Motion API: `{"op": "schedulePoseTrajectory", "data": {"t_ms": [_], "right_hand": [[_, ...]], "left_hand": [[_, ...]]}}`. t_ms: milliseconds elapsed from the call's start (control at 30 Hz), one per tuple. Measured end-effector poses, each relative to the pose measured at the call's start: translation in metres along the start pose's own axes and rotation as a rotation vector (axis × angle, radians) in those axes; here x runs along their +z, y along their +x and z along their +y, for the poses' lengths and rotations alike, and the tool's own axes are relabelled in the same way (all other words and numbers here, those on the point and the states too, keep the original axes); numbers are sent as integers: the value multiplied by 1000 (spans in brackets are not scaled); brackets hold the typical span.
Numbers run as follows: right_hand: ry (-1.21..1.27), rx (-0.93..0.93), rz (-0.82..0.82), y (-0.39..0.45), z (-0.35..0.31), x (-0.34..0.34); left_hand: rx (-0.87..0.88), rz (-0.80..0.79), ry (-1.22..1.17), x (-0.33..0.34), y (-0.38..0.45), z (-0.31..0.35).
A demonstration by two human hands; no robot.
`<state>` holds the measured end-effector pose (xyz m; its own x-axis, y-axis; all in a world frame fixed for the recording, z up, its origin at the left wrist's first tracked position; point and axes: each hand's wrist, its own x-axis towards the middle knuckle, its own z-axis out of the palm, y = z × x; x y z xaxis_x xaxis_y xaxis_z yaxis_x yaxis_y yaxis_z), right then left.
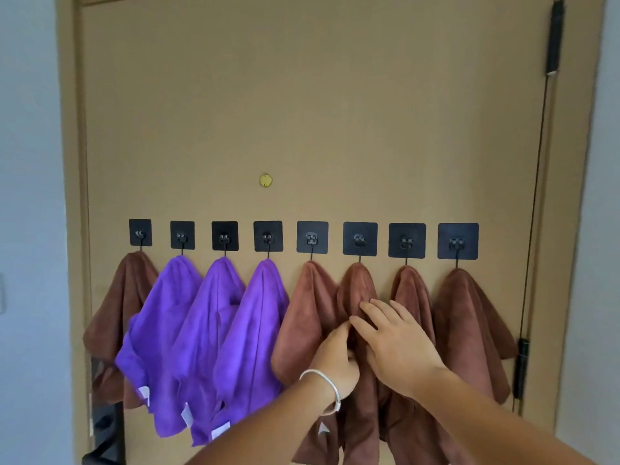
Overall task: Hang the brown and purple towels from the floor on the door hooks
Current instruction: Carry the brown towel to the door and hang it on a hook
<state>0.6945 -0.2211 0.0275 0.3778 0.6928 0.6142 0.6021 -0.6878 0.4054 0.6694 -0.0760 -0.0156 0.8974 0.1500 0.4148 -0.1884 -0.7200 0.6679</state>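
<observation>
A row of black adhesive door hooks [312, 237] runs across the tan door [302, 112]. Each carries a towel: one brown at the far left [117, 313], three purple [208, 330], then several brown. Both hands are on the brown towel [357, 286] that hangs from the sixth hook [360, 238]. My left hand [337, 359], with a silver bangle on its wrist, pinches a fold of this towel. Just to the right, my right hand [392, 337] rests its fingers on the same cloth. The floor is out of view.
A brass peephole [265, 180] sits above the hooks. A black door handle [100, 441] shows at the lower left, and black hinges [520, 367] and a thin cable run down the door's right edge. White walls flank the frame.
</observation>
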Motion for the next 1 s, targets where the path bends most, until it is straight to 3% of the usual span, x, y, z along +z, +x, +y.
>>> {"op": "schedulePoseTrajectory", "data": {"t_ms": [167,233,400,533,733,900,1000], "right_hand": [[-87,64,-80,3,-19,2],[-85,119,-131,5,-35,5],[-106,277,-190,14,-75,3],[-90,325,-202,21,-106,-2],[-20,289,-45,50,-169,-24],[-18,191,-171,77,-222,-27],[-74,150,-305,89,-233,-18]], "left_hand": [[-67,-172,370,-35,-1,-38],[-27,-202,416,-51,-7,-46],[305,-248,400,-89,-35,-55],[509,-83,446,-127,-58,-69],[379,4,702,-190,-67,-130],[264,-38,579,-209,-51,-165],[272,-51,773,-197,-37,-165]]}}
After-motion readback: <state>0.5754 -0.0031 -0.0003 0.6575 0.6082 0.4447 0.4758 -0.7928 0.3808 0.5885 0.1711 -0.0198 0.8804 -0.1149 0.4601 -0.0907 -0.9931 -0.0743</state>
